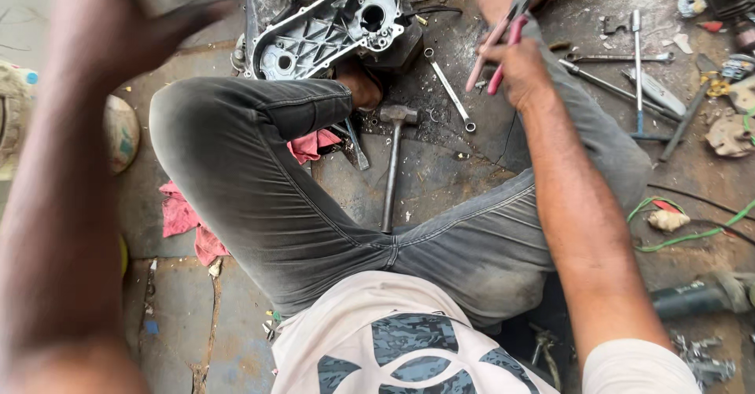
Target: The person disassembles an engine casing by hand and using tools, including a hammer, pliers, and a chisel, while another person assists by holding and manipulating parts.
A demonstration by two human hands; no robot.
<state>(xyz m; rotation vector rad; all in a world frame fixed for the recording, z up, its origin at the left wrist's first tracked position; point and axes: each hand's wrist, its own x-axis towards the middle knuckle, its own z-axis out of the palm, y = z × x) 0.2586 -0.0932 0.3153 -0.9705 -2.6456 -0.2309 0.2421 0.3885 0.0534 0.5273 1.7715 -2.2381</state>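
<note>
My left hand (118, 24) is way up close to the camera on the left, all blurry, fingers spread and not holding a thing. Down past that arm there's a pink rag (185, 219) on the grimy floor (440, 174), half tucked under my left knee (212, 127). I'm sitting cross-legged in grey jeans.

Just above the knee sits the engine cover (326, 24), cast aluminium, inner side up, with the round hole at its right end. Below it, in the gap between my legs, the hammer (392, 166) lies with its head up toward the cover and the handle pointing back at me. A little right of that head there's a spanner (449, 89) lying at a slant, ring ends both sides.

Then my right hand (519, 68), resting over my right knee, closed around the pliers (503, 36). Pink handles in my fist, the nose poking up and away from me. Can't tell if the nose has anything in it.

Further right it's the usual mess: a T-handle wrench (637, 71) standing out among loose rods and tools, a green wire (684, 233) snaking across the floor, and an angle grinder (700, 296) near my right elbow.
</note>
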